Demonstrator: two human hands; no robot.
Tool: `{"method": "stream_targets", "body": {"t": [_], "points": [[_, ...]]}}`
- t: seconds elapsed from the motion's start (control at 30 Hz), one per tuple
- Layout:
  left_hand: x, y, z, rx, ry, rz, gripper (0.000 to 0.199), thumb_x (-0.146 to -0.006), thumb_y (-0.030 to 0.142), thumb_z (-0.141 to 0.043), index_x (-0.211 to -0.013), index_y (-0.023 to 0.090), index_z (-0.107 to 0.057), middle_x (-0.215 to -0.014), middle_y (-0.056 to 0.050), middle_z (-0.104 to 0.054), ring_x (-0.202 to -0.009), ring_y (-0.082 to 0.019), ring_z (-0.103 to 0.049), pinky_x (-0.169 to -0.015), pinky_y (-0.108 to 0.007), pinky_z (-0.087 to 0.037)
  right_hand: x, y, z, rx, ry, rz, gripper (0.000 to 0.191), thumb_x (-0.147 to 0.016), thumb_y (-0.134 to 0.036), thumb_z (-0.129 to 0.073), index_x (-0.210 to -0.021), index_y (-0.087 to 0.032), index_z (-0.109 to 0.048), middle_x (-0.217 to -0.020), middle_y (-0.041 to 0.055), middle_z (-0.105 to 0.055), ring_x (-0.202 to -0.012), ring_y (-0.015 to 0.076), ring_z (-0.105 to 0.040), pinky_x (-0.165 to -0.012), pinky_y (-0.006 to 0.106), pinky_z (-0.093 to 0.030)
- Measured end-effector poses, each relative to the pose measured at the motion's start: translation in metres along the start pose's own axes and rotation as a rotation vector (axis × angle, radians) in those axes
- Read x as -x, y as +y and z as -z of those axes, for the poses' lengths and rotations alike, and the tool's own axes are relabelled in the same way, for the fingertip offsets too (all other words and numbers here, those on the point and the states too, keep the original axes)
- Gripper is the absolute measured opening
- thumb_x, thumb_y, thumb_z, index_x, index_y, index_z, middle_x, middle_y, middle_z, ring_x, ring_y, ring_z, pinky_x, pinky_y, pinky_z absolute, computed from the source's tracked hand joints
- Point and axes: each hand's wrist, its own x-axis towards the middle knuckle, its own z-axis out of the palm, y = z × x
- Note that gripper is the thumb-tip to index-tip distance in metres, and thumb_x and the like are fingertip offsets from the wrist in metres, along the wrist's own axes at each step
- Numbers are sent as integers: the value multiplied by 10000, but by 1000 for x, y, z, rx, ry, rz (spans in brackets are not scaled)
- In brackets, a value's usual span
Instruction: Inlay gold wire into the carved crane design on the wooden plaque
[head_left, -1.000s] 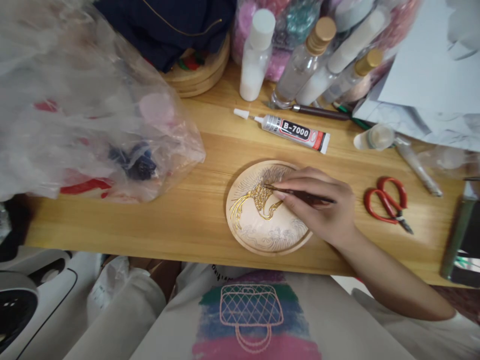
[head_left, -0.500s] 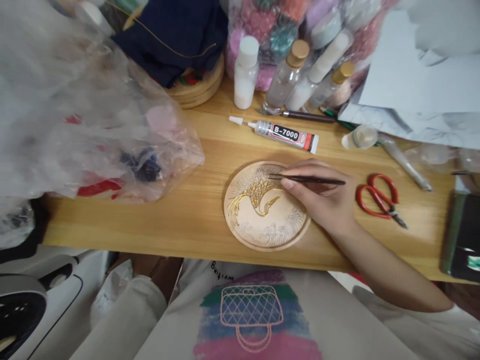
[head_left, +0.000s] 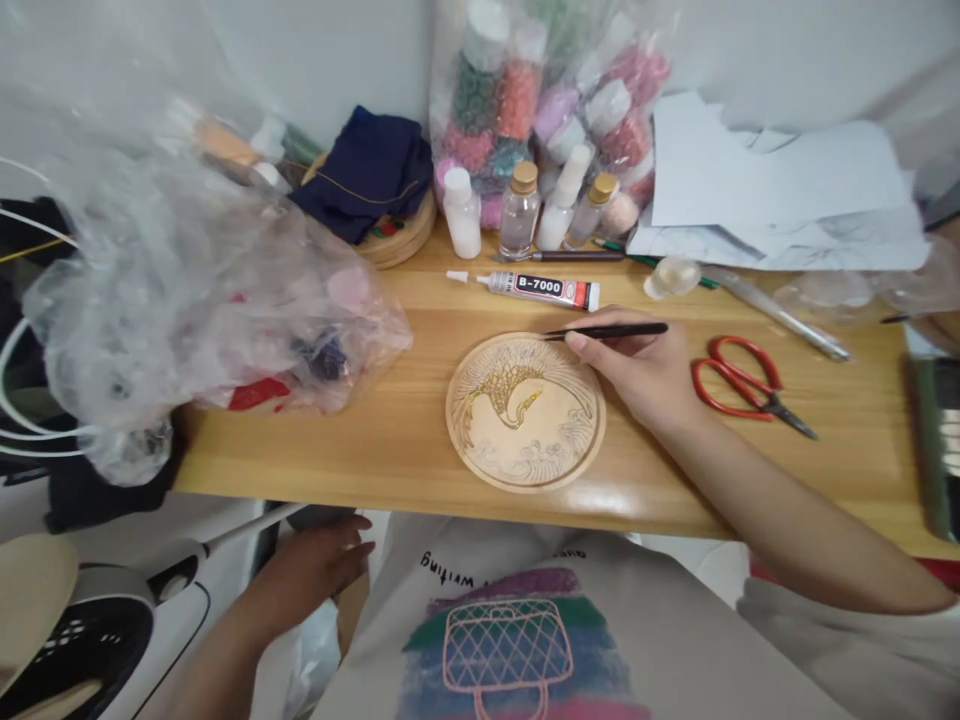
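In my right hand (head_left: 637, 365) is a pair of black tweezers (head_left: 641, 329), pinched between thumb and fingers. Their tips sit at the upper right rim of a round wooden plaque (head_left: 559, 420). The plaque lies flat on the table and bears a line drawing of a crane over waves. Gold thread or wire (head_left: 510, 390) covers the crane's neck, part of its body and the tail; the wing feathers and waves are bare lines. Below the table's front edge, my left hand (head_left: 319, 565) hangs with its fingers apart, holding nothing visible.
Behind the plaque lies a B-7000 glue tube (head_left: 544, 288), its nozzle pointing left. Small bottles (head_left: 519, 212) stand farther back. Red-handled scissors (head_left: 772, 405) rest to the right. A crumpled plastic bag (head_left: 187, 320) fills the left side. White papers (head_left: 780, 190) lie at the back right.
My right hand has lifted the tweezers from the drawing toward the plaque's upper right rim. My left hand has come into view at lower left. The head view has tilted up.
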Motion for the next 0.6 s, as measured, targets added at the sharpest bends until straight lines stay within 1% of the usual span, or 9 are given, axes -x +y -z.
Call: {"method": "stream_targets", "body": {"t": [0.07,0.1,0.17,0.23,0.33,0.4,0.47,0.53,0.6], "points": [[6,32,12,75,-21,-90,250,-933,409,-527,-921,273,-737,-870,-18,-767,-773,-187,-727,-663,-258,-572,0,-1,-1,-17,5,-1,100,-780,-179,-779,-799,-273,-750,-759,-20,-759,-665,144,-702,-579,269,-585],[6,51,14,100,44,-163,271,-950,395,-503,-852,266,-721,-789,-4,-746,-686,-160,-701,-610,-234,-547,1,-1,-2,-23,6,-6,101,-778,-170,-773,-799,-266,-748,-768,-18,-760,-680,144,-705,-597,268,-589],[-1,85,13,112,310,-310,314,-969,325,-481,-715,232,-641,-637,12,-656,-560,-123,-615,-525,-210,-480,1,-2,-3,-29,-3,-28,80,-782,-170,-757,-800,-245,-738,-783,-10,-759,-701,142,-705,-622,267,-591],[-15,111,6,90,603,-383,242,-958,227,-507,-726,220,-573,-650,17,-605,-592,-116,-584,-566,-222,-475,1,-3,-4,-35,-21,-51,38,-798,-197,-742,-807,-226,-718,-788,-2,-751,-703,137,-696,-627,266,-584],[-39,132,-7,11,838,-434,77,-929,171,-580,-881,230,-571,-822,-6,-622,-796,-143,-619,-744,-271,-527,1,0,-5,-62,-58,-55,72,-823,-272,-727,-830,-208,-693,-808,10,-733,-732,137,-683,-654,274,-575],[-53,139,-12,-90,880,-447,105,-928,217,-604,-1030,234,-582,-997,-51,-644,-986,-187,-624,-894,-343,-529,1,2,-5,-77,-89,-56,127,-832,-322,-724,-842,-201,-685,-823,17,-720,-753,140,-673,-671,281,-566],[-65,142,-15,-193,873,-441,308,-946,319,-591,-1230,206,-547,-1240,-126,-610,-1201,-253,-571,-1031,-428,-478,0,4,-5,-84,-106,-67,162,-838,-355,-721,-849,-199,-680,-828,19,-709,-759,139,-661,-675,283,-554],[-75,143,-17,-281,808,-444,496,-973,433,-529,-1386,168,-458,-1441,-186,-499,-1364,-322,-468,-1109,-494,-413,0,5,-5,-96,-103,-83,180,-841,-374,-718,-849,-200,-674,-825,16,-701,-750,136,-649,-672,283,-543],[-82,142,-21,-322,718,-452,621,-988,519,-456,-1477,149,-363,-1533,-217,-407,-1434,-359,-392,-1135,-526,-379,0,4,-6,-124,-92,-92,197,-837,-393,-721,-842,-202,-668,-809,11,-692,-735,133,-639,-660,282,-534]]}}
